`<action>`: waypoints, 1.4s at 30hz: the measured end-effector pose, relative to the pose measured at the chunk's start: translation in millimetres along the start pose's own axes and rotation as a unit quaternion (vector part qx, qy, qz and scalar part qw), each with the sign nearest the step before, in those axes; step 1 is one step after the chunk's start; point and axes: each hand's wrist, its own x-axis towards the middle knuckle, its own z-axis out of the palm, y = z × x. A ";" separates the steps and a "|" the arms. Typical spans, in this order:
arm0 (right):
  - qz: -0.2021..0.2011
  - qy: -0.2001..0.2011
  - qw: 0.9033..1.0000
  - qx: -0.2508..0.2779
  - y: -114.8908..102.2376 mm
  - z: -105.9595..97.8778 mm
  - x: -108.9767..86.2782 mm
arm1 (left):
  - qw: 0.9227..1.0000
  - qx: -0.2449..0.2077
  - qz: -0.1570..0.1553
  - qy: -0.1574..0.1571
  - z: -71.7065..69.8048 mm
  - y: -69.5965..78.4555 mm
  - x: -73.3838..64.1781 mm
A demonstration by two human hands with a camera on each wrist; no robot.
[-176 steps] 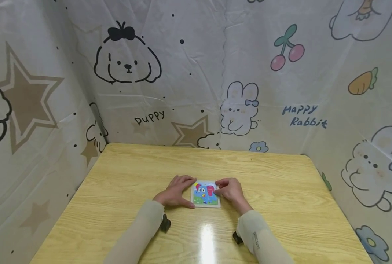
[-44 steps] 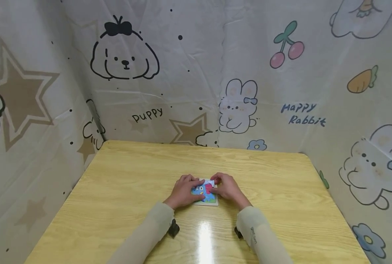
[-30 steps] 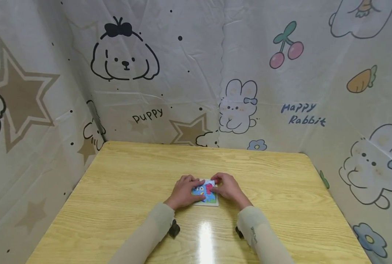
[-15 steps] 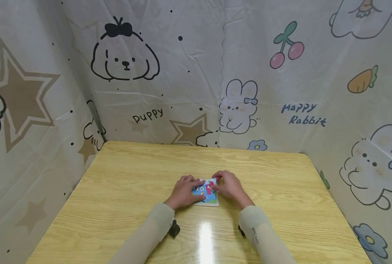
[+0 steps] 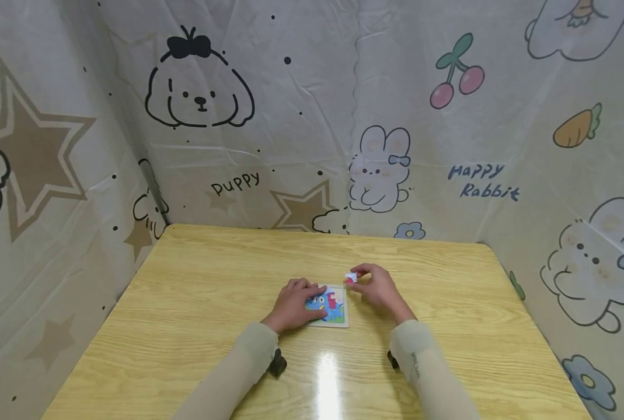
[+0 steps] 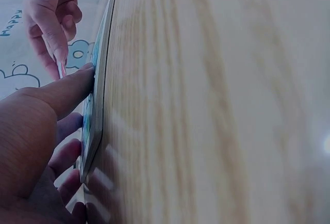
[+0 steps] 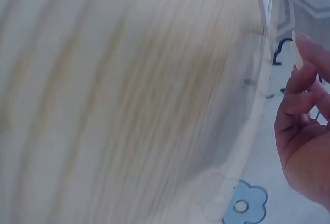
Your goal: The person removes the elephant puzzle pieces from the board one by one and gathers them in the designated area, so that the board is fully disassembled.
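A small jigsaw puzzle (image 5: 334, 314) with a blue elephant picture lies flat in its pale tray at mid-table. The left hand (image 5: 292, 306) rests on its left part, thumb and a finger reaching over the picture; in the left wrist view the thumb (image 6: 77, 85) touches the puzzle's face. Just beyond the tray's far right corner, the right hand (image 5: 379, 287) pinches a puzzle piece (image 5: 351, 277), white and red, between thumb and finger. Seen edge-on in the right wrist view, that piece (image 7: 297, 53) is above the tabletop. Near the upper right of the tray shows a pale bare gap.
The wooden table (image 5: 227, 262) carries a bright light reflection near the front. Printed cloth (image 5: 301, 116) hangs behind and at both sides. Each sleeve has a small dark device (image 5: 277, 363) at the wrist.
A piece from the upper right of the puzzle has been lifted out, and the right hand has moved away to the right with it. The left hand, earlier at the tray's left edge, now lies over the picture.
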 end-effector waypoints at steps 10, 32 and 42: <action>0.005 0.012 0.999 0.042 28.1 -15.6 8.8 | 1.000 0.004 0.004 0.001 -0.4 -0.7 -0.2; 0.029 0.030 0.999 0.004 51.9 -25.3 17.7 | 1.000 0.026 0.007 -0.008 -0.3 -2.2 0.8; 0.025 0.029 0.999 -0.009 50.0 -24.2 16.8 | 1.000 0.016 0.005 -0.006 -1.4 -1.3 -0.6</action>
